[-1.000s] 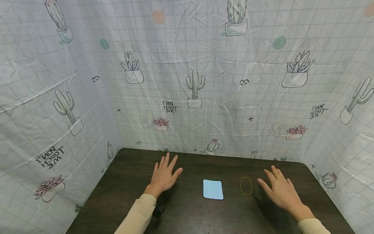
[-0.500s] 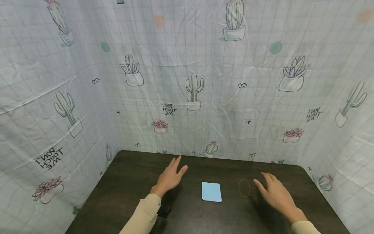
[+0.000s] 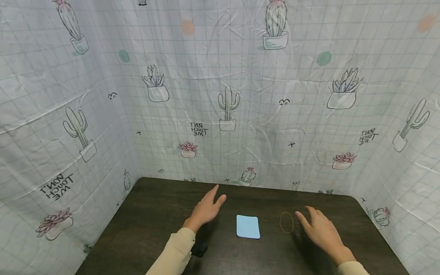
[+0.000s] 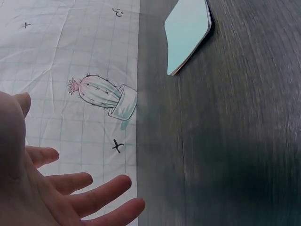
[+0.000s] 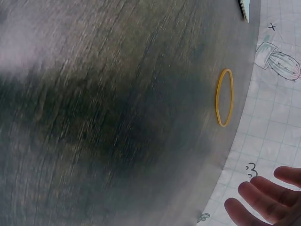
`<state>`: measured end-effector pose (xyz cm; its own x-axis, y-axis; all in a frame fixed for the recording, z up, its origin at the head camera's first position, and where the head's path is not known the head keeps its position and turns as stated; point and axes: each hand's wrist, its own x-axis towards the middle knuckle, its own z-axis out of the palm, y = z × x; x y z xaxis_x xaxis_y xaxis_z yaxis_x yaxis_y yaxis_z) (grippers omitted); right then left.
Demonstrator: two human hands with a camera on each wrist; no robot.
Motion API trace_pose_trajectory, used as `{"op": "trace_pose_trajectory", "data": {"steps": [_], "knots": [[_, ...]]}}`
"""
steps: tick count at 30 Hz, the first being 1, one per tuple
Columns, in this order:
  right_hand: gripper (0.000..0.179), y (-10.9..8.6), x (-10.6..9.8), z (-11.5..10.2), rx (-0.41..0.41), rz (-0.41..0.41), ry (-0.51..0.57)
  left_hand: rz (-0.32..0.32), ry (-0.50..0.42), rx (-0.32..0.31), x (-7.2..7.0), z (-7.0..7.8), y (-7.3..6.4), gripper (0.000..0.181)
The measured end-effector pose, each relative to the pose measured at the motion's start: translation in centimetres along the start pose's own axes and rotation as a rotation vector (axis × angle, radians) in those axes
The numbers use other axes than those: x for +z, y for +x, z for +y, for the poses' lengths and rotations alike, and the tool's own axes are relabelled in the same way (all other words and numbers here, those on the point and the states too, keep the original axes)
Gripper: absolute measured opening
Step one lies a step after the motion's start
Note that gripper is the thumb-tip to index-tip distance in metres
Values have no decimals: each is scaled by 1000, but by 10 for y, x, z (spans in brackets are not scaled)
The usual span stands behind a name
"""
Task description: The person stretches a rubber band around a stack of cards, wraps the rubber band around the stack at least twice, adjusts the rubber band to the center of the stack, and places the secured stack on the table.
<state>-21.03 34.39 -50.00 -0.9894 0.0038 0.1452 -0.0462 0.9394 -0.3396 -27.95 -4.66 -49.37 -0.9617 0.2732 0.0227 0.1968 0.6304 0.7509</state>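
Your left hand (image 3: 205,210), fingers released and extended, is left of the light-blue square stack (image 3: 248,227); your right hand (image 3: 321,231), fingers likewise loose, is just beside the yellow band (image 3: 287,232), both items lying on the dark table (image 3: 144,221)

I count two hands, one left hand (image 3: 206,209) and one right hand (image 3: 321,231), two pale sleeves (image 3: 173,250), one table (image 3: 268,252), one blue pad (image 3: 248,227), one yellow band (image 5: 217,100), one small black object (image 3: 199,249); printed on the cloth (image 3: 192,72), two green dots (image 3: 324,58).
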Motion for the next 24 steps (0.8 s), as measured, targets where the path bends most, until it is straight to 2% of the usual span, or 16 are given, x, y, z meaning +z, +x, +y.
{"op": "trace_pose_trajectory", "data": {"steps": [9, 17, 24], "knots": [[82, 1, 3, 1, 67, -39, 14, -13, -20, -16, 13, 2, 7, 74], [88, 2, 7, -3, 101, -65, 24, -5, -70, -23, 21, 3, 9, 76], [83, 0, 12, -7, 118, -59, 43, -13, -131, -22, 28, 7, 12, 72]]}}
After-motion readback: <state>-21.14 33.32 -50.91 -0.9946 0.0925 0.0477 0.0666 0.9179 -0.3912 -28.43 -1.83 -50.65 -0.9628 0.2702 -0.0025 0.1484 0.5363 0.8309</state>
